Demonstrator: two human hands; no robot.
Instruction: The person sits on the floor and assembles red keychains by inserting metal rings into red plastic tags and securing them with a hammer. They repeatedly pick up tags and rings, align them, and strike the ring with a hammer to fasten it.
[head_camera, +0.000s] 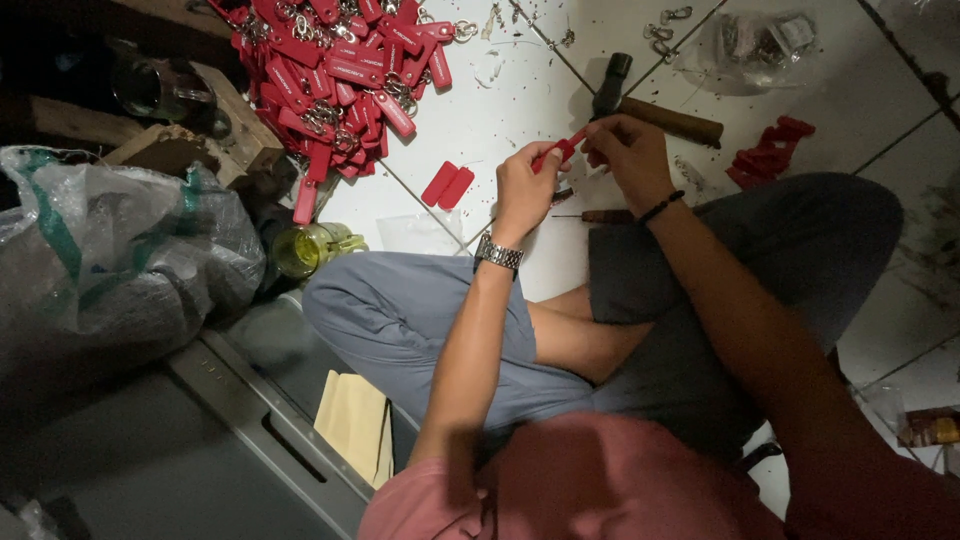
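A person sits cross-legged on a tiled floor (500, 110) beside a pile of red key tags (340, 70). Left hand (522, 188) and right hand (628, 150) pinch closed on one red tag (560, 150), which looks light, stiff and best held by its edges.

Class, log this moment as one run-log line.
left hand: pinches red tag | right hand: on same tag | hammer: on floor behind | pile of red tags: far left

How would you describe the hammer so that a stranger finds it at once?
Start at the big pile of red tags on the tiled floor. Look right, just beyond the two hands: the hammer lies there. Only it has a black head and brown wooden handle.
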